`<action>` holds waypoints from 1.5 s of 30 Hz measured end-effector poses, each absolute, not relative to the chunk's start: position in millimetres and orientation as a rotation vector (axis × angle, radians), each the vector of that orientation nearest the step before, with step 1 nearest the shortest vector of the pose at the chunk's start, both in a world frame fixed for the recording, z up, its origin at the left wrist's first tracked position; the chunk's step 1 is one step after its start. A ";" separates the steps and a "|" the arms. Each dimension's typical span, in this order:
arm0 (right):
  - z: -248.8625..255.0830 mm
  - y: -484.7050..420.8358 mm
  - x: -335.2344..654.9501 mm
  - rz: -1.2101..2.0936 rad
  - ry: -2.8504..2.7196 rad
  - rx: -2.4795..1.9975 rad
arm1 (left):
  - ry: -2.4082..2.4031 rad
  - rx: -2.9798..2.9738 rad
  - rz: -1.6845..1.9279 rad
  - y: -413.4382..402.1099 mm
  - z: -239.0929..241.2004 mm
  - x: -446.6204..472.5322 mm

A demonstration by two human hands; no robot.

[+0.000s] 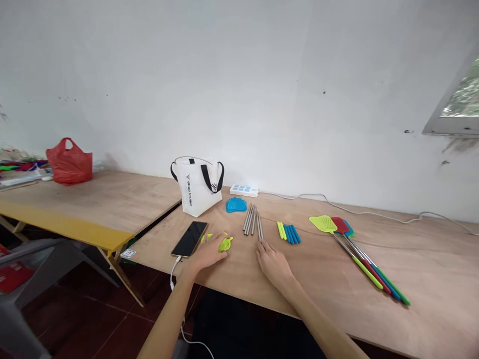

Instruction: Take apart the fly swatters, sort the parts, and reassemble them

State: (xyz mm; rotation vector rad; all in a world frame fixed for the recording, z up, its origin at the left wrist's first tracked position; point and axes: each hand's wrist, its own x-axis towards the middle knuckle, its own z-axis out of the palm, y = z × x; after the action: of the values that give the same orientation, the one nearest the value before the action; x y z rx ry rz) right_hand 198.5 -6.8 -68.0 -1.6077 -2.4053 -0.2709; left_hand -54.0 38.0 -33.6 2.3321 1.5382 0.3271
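My left hand [210, 251] reaches over a small group of yellow-green fly swatter heads [225, 244], thumb and fingers closed around one side of them; the hand hides part of the group. My right hand [275, 263] has its fingertips closed at the near end of thin metal tubes [259, 225]. More metal tubes [248, 221] lie just left of these. Beyond them is a stack of blue swatter heads [236, 205]. To the right of the tubes lie yellow handle sleeves [281, 230] and several blue handle sleeves [292, 234], side by side.
Assembled fly swatters [362, 259] lie at right. A phone [190, 239] with a white cable sits left of my left hand. Behind stand a white bag [198, 192] and a power strip [244, 190]. A red plastic bag [71, 164] rests on the neighbouring table [112, 192], across a gap.
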 end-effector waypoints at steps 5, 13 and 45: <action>-90.3 -97.7 215.6 -0.487 -2.422 -1.487 | 1.514 2.408 0.385 34.3 -31.2 -47.7; -83.1 -126.9 268.6 -0.146 -2.135 -1.425 | 0.944 2.556 0.471 -8.7 -19.3 16.6; -67.9 12.7 262.9 -0.281 -2.197 -1.742 | 1.121 2.613 0.386 0.6 -35.6 12.4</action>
State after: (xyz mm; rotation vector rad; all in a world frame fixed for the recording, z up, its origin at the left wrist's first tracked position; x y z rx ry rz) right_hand 262.9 12.7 -67.9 -1.7417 -2.1971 -0.2814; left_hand 12.4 0.6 -35.6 2.6134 1.1213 0.3856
